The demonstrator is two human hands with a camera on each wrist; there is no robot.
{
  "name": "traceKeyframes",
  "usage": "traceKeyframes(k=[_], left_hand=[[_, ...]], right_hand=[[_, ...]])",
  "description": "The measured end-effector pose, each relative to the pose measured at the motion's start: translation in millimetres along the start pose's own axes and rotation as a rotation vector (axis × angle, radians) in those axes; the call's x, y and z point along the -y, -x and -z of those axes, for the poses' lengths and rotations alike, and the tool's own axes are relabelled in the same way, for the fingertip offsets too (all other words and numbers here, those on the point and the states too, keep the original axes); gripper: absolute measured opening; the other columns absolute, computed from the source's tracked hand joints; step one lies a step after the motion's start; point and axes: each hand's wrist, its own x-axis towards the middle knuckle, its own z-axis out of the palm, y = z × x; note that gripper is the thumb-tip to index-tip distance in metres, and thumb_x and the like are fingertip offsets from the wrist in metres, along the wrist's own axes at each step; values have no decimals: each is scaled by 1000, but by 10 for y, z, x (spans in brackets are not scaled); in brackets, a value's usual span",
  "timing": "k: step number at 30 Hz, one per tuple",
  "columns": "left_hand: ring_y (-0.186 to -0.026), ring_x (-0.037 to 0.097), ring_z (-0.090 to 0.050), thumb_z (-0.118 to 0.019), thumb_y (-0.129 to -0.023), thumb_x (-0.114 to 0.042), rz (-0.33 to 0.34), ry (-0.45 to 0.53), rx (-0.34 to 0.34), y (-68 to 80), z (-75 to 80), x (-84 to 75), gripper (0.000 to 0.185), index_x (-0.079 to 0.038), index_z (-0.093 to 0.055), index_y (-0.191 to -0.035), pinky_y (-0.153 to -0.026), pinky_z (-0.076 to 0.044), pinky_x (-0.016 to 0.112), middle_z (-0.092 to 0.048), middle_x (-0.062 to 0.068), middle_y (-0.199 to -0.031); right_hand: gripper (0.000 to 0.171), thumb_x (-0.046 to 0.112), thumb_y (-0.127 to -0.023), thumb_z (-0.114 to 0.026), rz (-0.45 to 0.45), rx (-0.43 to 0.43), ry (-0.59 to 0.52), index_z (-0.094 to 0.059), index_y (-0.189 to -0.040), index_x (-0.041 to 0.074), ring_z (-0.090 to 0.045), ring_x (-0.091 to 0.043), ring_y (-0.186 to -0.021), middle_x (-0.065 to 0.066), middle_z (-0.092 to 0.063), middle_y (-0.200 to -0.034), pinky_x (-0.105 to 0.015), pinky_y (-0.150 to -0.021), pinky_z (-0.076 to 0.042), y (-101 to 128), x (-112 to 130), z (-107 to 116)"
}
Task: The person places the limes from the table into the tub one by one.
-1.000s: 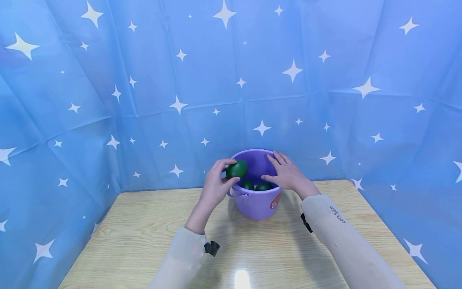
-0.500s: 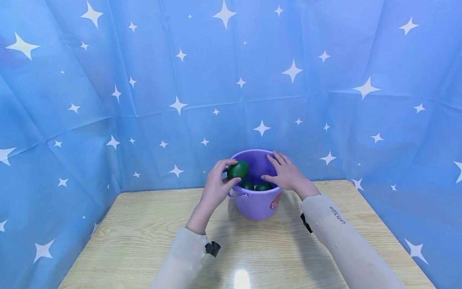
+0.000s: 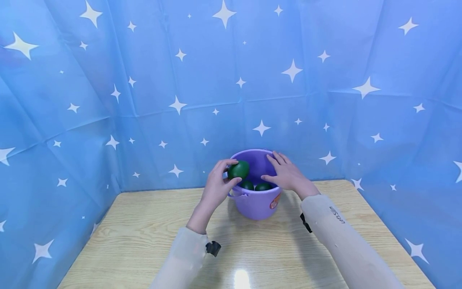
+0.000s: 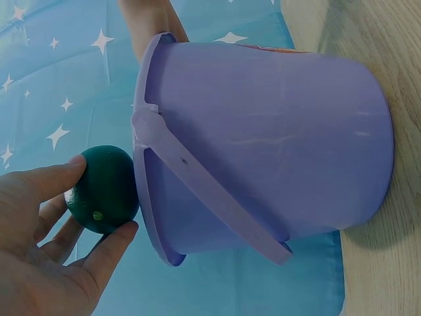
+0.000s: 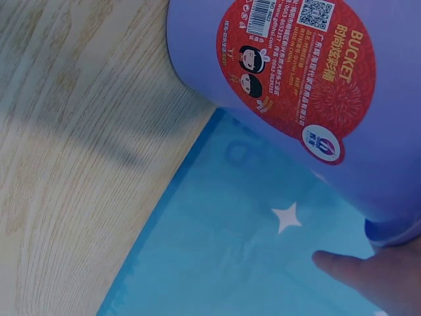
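Observation:
A purple bucket (image 3: pixel 255 206) stands upright near the table's far edge. My left hand (image 3: pixel 215 185) holds a dark green avocado (image 4: pixel 105 191) between thumb and fingers, right at the bucket's left rim in the head view. Its pale stem spot shows in the left wrist view. Inside the bucket, two more avocados (image 3: pixel 263 186) show their tops above the near rim. My right hand (image 3: pixel 288 175) rests over the right rim, fingers spread and fairly straight. In the right wrist view, one finger (image 5: pixel 342 266) sticks out past the rim, and most of that hand is cut off.
The wooden table (image 3: pixel 144 233) lies under the bucket. Blue star-patterned cloth (image 3: pixel 202 80) hangs close behind and along both sides. The bucket's handle (image 4: pixel 217 197) hangs down on its left side. A red label (image 5: pixel 309 72) is stuck on its right wall.
My left hand has shifted slightly to the right with the avocado, further over the bucket's opening. The right hand and the bucket have stayed where they were.

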Motion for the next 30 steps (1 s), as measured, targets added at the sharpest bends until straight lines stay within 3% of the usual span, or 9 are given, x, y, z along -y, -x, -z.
traceKeyframes(k=[30], left_hand=[[-125,28,-57,-74,-90,-10,-15,-14,-7,-39,-31,0,43,-15,-59,-130,-99,-57,40,-54,5,-140]], right_hand=[[85,51,-96,-56,-5,9,0,-19,-159,7,-8,-46,-153,-22,-9,-167,-67,-121,-16,1,9,15]])
